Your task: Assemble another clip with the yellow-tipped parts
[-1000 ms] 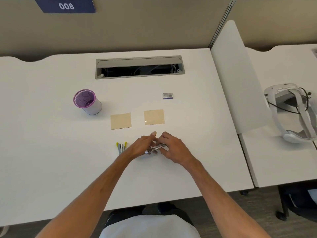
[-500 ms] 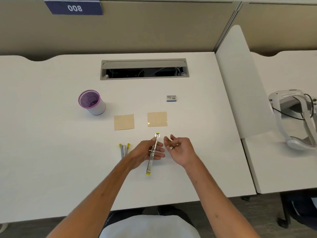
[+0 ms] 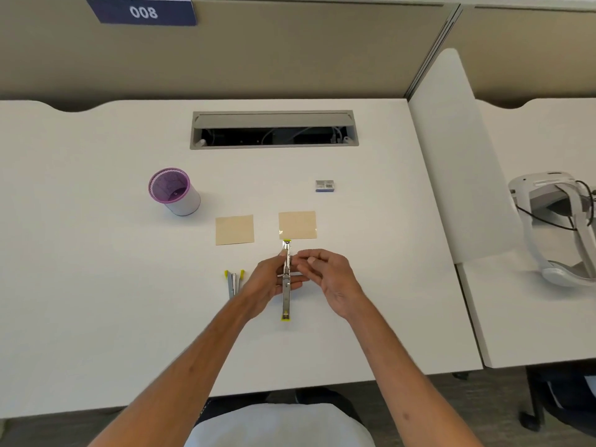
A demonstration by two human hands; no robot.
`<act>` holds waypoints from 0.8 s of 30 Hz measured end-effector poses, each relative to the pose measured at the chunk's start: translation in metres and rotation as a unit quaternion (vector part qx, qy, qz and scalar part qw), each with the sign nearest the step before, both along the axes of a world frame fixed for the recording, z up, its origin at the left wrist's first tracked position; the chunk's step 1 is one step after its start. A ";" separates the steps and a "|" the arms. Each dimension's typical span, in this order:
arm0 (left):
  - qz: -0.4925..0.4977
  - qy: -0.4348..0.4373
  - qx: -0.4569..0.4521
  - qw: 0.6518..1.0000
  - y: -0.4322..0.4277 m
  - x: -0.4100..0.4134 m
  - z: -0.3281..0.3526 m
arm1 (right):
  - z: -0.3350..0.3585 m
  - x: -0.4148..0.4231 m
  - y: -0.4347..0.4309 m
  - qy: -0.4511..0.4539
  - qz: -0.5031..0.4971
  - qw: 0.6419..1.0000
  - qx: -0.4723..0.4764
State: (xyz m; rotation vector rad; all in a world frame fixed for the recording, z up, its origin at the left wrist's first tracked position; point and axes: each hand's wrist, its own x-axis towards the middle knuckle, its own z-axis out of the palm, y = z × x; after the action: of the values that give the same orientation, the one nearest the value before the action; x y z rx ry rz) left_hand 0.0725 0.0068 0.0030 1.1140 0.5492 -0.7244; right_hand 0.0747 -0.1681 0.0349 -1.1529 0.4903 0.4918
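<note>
A metal stapler with yellow ends lies swung open in one long line, pointing away from me. My left hand grips it round the middle from the left. My right hand is just right of it, its fingers curled and its thumb and fingertips pinched together beside the stapler's upper arm. They seem to pinch a small thin piece, too small to make out. The stapler's far tip nearly reaches the right tan sheet.
A second grey and yellow stapler lies left of my left hand. Another tan sheet, a purple-rimmed cup and a small box lie farther back. Beyond them is an open cable tray. A white headset sits on the neighbouring desk.
The stapler, held crosswise in both hands, was swung open and turned lengthwise. My right hand let go, drew right, then came back with pinched fingertips.
</note>
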 end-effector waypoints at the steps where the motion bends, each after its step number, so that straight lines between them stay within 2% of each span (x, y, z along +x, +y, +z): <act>1: 0.007 0.000 -0.004 1.000 0.000 0.001 0.001 | 0.000 0.000 0.000 -0.019 0.004 1.000 -0.025; 9: 0.028 0.002 -0.036 0.999 -0.002 0.004 0.008 | 0.001 0.001 0.004 -0.086 -0.007 0.974 -0.210; 13: 0.047 0.014 -0.063 0.997 -0.004 0.006 0.010 | -0.006 -0.002 0.004 -0.112 -0.015 0.958 -0.262; 17: 0.061 0.007 -0.049 0.997 -0.003 0.008 0.009 | -0.010 0.000 0.006 -0.110 0.018 0.950 -0.293; 24: 0.061 0.004 -0.040 0.997 0.000 0.008 0.010 | 0.001 0.004 0.015 -0.172 0.121 0.855 -0.474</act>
State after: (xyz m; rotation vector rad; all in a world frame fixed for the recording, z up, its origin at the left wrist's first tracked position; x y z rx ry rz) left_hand 0.0803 0.0067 0.0126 0.9945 0.5840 -0.6398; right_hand 0.0783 -0.1528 0.0361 -2.2336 0.2569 0.2238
